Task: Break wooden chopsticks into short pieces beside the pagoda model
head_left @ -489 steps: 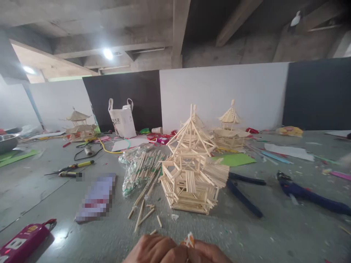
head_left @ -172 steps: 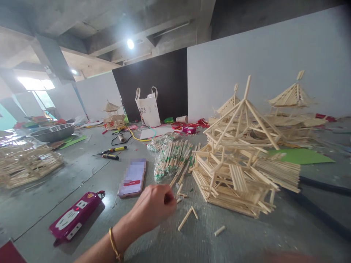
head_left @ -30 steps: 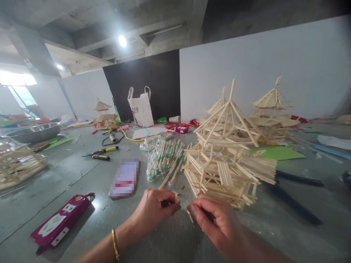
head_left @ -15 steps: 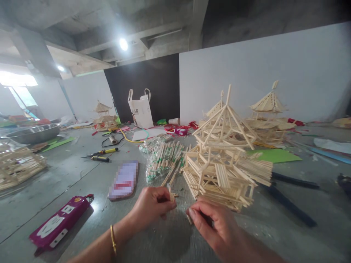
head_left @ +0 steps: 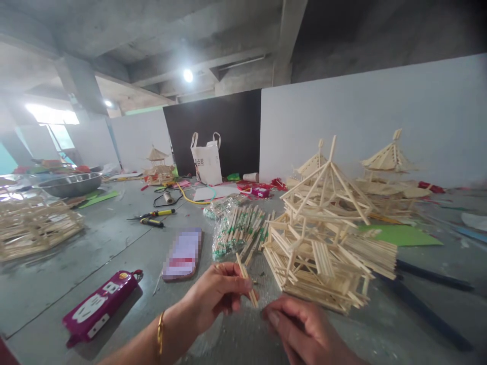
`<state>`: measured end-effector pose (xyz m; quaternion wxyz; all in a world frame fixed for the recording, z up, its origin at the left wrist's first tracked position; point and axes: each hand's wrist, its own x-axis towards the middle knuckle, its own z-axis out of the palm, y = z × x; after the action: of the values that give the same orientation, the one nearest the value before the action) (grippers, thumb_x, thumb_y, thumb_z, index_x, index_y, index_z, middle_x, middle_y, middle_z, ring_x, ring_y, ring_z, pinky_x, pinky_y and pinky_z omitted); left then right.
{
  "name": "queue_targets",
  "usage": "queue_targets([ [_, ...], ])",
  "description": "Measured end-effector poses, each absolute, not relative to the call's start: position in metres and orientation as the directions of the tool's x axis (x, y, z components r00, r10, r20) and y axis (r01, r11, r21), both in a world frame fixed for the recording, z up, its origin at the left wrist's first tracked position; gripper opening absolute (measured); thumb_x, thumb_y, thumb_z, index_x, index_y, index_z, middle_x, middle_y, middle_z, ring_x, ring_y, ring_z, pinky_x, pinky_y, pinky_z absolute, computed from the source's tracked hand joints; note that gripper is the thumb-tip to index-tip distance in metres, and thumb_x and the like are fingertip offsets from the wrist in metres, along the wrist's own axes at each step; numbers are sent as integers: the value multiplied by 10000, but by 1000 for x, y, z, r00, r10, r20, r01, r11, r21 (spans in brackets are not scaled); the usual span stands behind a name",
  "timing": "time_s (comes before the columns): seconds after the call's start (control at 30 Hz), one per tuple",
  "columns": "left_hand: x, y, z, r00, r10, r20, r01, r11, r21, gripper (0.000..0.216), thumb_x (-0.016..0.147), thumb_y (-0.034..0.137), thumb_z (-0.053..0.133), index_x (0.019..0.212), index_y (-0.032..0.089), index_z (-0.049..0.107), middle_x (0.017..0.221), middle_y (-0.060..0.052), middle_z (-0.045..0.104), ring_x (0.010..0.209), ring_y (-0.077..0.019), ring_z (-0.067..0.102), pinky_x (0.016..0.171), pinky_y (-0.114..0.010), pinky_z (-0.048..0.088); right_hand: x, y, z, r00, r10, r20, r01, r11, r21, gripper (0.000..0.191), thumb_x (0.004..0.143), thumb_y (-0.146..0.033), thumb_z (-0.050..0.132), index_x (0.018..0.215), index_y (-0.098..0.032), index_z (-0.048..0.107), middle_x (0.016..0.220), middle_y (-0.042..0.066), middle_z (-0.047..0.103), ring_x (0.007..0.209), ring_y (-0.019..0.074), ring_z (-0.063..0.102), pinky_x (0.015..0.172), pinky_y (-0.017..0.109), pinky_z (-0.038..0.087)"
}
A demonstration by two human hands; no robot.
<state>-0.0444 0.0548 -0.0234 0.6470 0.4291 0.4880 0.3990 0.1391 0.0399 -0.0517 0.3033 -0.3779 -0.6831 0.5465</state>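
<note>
A short wooden stick (head_left: 246, 280) is pinched between the thumb and fingers of the left hand (head_left: 216, 294), low in the middle of the view and just above the grey floor (head_left: 114, 243). The stick is tilted, with its upper end pointing away from the person. The right hand (head_left: 304, 329) is just beside it, on the right, with the fingers curled inward; whether it holds something I cannot tell. The left wrist carries a gold bangle (head_left: 160, 332).

Just behind the hands stands a pagoda model of sticks (head_left: 323, 233), with a pointed open roof frame. To its left lies a bag of chopsticks (head_left: 234, 228) in clear plastic, and some loose sticks lie beside it. A phone (head_left: 183, 254) rests flat on the floor near the bag, and a magenta power strip (head_left: 101, 306) lies further left. Long dark handles of a tool (head_left: 426, 299) lie on the right of the model. A green sheet (head_left: 403, 235) lies behind the model, and a white bag (head_left: 206, 159) stands at the dark wall.
</note>
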Motion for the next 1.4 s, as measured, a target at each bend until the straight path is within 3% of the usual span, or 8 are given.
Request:
queue_targets([
  [0.1,-40,52,-23,241,925,-295,-123,330,936,234,553,287,718,587,155,527,554,-8,642,316,-29,429,281,-135,241,134,35,-50,-562,821,-102,66,-79,-995,429,802,-586,467,762,-167,547,439,-80,381,346,44,280,359,174,188],
  [0.23,-37,47,-18,263,927,-269,-107,305,946,215,559,285,707,587,141,550,553,-29,644,338,-31,440,301,-124,264,131,34,-54,-560,819,-121,-48,-179,-983,380,747,-540,569,749,-160,564,545,-54,458,369,31,316,363,170,194],
  [0.43,-37,49,-25,135,990,-34,258,-3,966,204,636,346,628,595,160,555,447,46,497,373,-79,474,351,-168,323,138,43,-59,-409,907,97,184,186,-965,344,808,-453,460,810,-151,626,685,29,553,418,64,404,403,198,316],
  [0.67,-39,53,-42,124,991,46,417,-94,904,175,679,279,600,554,163,560,424,77,421,368,-56,390,383,-172,268,147,46,-56,-408,904,126,314,269,-910,381,846,-404,397,933,-113,628,738,63,572,458,95,448,415,225,382],
  [0.9,-36,54,-49,101,994,-29,420,-16,907,162,653,244,589,519,173,531,409,93,404,311,-40,331,308,-160,209,148,46,-50,-422,890,175,346,336,-876,386,848,-375,377,926,-105,643,696,52,555,451,108,469,420,237,388],
  [1.1,-37,57,-40,137,984,-111,247,74,966,219,629,357,623,577,173,514,397,80,449,260,-45,335,269,-169,194,146,49,-57,-430,888,164,359,335,-871,375,843,-368,388,914,-105,645,701,46,537,442,97,452,423,236,385],
  [1.23,-36,52,-28,160,974,-161,38,156,987,203,644,327,634,619,143,551,538,20,590,260,2,279,269,-165,141,142,50,-61,-438,898,35,265,166,-950,356,825,-420,441,886,-124,627,697,28,550,414,68,437,417,215,357],
  [1.4,-36,46,-21,226,942,-250,-161,289,944,170,617,250,674,586,139,549,597,-22,655,253,18,291,270,-167,106,133,44,-57,-514,821,-246,20,-276,-961,379,713,-516,544,772,-144,586,622,-6,567,339,35,401,322,172,207],
])
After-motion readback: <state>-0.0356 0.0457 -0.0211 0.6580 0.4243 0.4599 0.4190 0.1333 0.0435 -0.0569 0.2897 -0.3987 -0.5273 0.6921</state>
